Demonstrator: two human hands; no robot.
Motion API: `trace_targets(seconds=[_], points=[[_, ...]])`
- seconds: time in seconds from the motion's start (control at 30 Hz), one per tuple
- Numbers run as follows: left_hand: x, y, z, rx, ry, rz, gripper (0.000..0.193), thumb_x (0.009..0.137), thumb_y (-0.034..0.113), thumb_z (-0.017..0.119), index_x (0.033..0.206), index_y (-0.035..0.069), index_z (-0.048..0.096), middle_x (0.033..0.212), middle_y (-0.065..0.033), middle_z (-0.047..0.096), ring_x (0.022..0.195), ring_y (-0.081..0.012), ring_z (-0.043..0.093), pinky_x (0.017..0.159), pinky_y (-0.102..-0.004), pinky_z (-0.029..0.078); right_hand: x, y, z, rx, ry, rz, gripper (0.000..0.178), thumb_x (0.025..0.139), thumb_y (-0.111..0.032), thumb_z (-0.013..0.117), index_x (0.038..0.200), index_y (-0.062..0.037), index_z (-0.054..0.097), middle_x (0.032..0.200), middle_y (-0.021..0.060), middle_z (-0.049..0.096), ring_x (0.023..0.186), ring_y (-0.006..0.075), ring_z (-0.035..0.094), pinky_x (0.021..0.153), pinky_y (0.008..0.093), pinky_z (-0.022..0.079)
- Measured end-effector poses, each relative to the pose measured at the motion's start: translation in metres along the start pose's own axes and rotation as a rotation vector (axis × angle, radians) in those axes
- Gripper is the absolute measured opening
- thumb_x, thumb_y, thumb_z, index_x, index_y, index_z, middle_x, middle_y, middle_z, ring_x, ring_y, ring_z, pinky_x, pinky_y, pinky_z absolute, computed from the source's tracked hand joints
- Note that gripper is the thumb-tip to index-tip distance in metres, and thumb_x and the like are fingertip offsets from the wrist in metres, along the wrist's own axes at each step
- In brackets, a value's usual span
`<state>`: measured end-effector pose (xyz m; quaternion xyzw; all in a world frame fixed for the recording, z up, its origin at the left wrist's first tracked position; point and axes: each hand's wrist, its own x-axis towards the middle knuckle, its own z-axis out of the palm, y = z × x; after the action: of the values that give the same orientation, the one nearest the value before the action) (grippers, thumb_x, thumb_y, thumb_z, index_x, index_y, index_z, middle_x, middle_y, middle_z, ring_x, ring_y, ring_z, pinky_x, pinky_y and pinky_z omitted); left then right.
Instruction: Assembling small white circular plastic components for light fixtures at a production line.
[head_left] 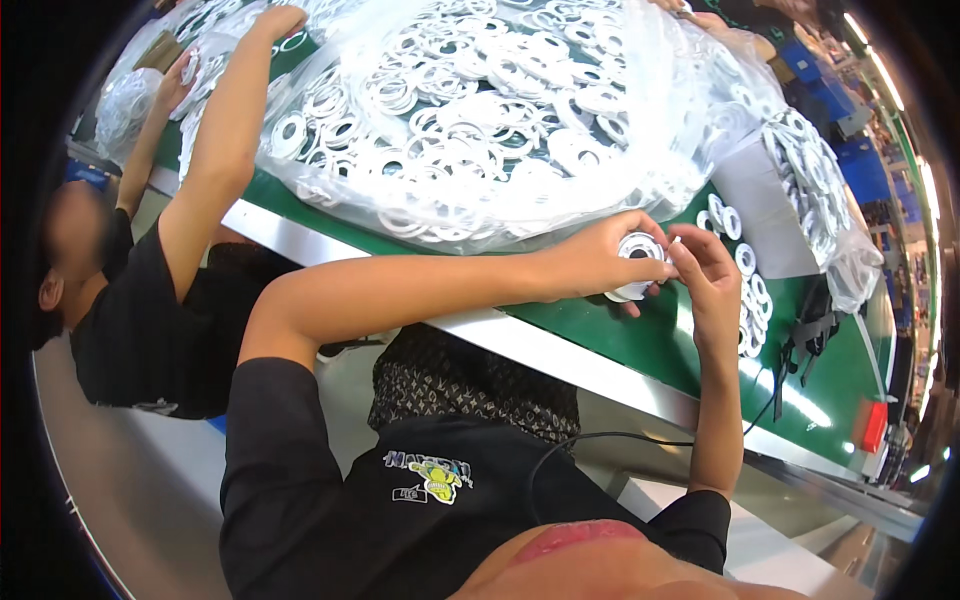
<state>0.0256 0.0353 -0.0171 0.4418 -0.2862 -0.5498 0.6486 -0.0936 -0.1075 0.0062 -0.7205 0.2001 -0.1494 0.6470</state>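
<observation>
My left hand (610,262) grips a round white plastic ring part (636,246) above the green tabletop, its thumb across the front and its fingers behind. Close by on the right, my right hand (705,272) has its thumb and index finger pinched together at the ring's edge. A small white bit (676,240) shows at those fingertips, too small to name. Several loose white rings (755,295) lie on the table just beyond my right hand. A large heap of similar white rings (480,110) spreads over a clear plastic sheet in front of me.
A white carton (765,205) with stacked rings (805,175) stands at the right. Dark straps (812,325) and a cable (640,437) lie near the metal table edge (600,365). A red box (873,427) sits at the far right corner. A co-worker's arm (215,150) reaches over the table at left.
</observation>
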Motion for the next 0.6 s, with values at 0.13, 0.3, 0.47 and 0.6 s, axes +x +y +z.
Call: trace_targets(seconds=[0.13,0.3,0.47,0.6], points=[[-0.001,-0.003,-0.004,0.032,-0.017,0.013,0.035,0.086,0.018,0.065,0.112,0.002,0.047,0.097,-0.0098,0.060,0.084,-0.0142,0.063,0.062,-0.0290,0.059,-0.006,-0.001,0.011,-0.156,0.064,-0.060,0.024,0.087,-0.008,0.064,0.107,0.0051,0.061,0.087,0.0050,0.061,0.079,0.0095,0.057,0.068,0.0214,0.047],[0.000,-0.007,-0.003,-0.038,-0.025,0.093,0.032,0.088,0.015,0.062,0.113,0.002,0.046,0.092,-0.0094,0.061,0.081,-0.0149,0.064,0.060,-0.0285,0.058,-0.005,0.001,0.007,-0.203,0.053,0.021,0.028,0.091,-0.014,0.059,0.110,0.0061,0.060,0.095,0.0082,0.064,0.077,0.0102,0.059,0.067,0.0224,0.048],[0.003,0.001,-0.006,-0.023,0.136,0.017,0.042,0.088,0.019,0.061,0.120,-0.003,0.043,0.099,-0.0151,0.063,0.072,-0.0210,0.067,0.058,-0.0290,0.057,-0.003,-0.010,-0.002,-0.055,-0.206,-0.057,0.058,0.081,-0.003,0.067,0.134,0.0000,0.044,0.119,0.0110,0.055,0.101,0.0154,0.057,0.081,0.0265,0.049],[-0.001,0.002,-0.011,-0.009,0.094,0.017,0.040,0.090,0.020,0.059,0.120,-0.002,0.043,0.102,-0.0129,0.062,0.075,-0.0189,0.066,0.063,-0.0283,0.058,0.001,-0.007,-0.008,-0.419,-0.216,-0.256,0.053,0.075,-0.007,0.073,0.126,-0.0073,0.056,0.108,0.0057,0.064,0.087,0.0116,0.061,0.079,0.0252,0.049]])
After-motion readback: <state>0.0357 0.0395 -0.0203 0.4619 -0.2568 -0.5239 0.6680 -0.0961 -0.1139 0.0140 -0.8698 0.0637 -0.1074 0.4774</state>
